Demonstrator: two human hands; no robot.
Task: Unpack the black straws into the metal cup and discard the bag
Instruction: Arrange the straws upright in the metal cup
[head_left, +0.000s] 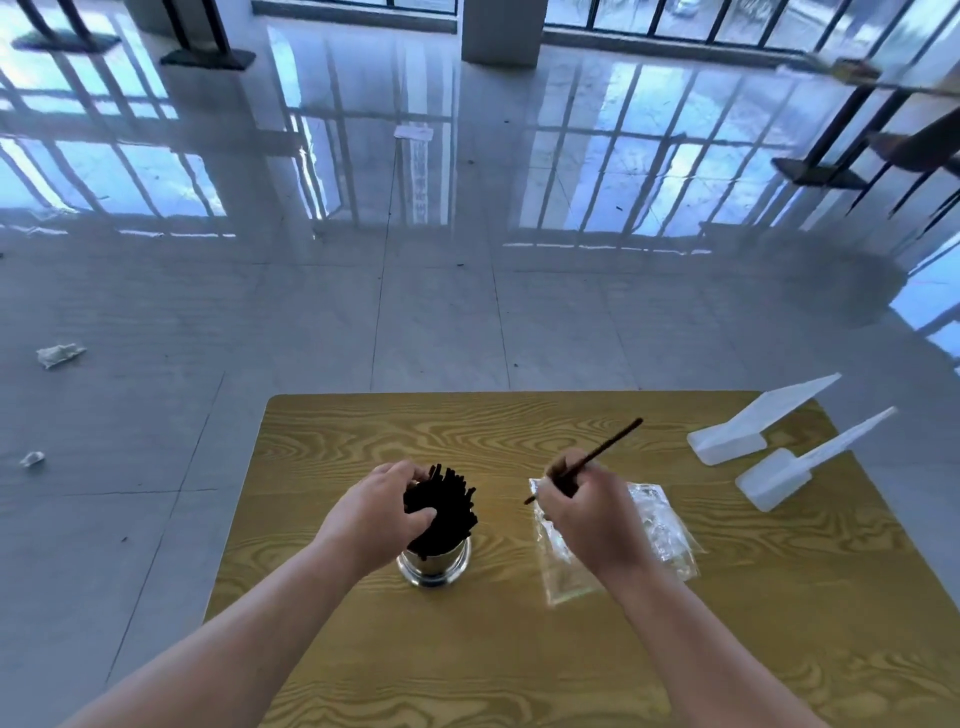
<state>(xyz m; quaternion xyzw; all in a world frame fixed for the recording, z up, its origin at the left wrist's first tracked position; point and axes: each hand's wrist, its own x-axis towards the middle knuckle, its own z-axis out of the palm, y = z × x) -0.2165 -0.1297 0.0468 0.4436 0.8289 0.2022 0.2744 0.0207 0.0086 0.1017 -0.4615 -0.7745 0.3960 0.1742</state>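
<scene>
A bundle of black straws (448, 512) stands upright in the metal cup (435, 567) on the wooden table (519, 649). My left hand (387, 512) is wrapped around the left side of the bundle, above the cup's rim. To the right, my right hand (584, 506) pinches a single black straw (608, 447) that slants up and to the right. Beneath that hand the clear plastic bag (657, 535) lies flat on the table; I see no straws in it.
Two white plastic scoops (737, 436) (779, 478) lie at the table's far right. Beyond the table is a glossy tiled floor with crumpled scraps (60, 355) at the left and dark stands at the back.
</scene>
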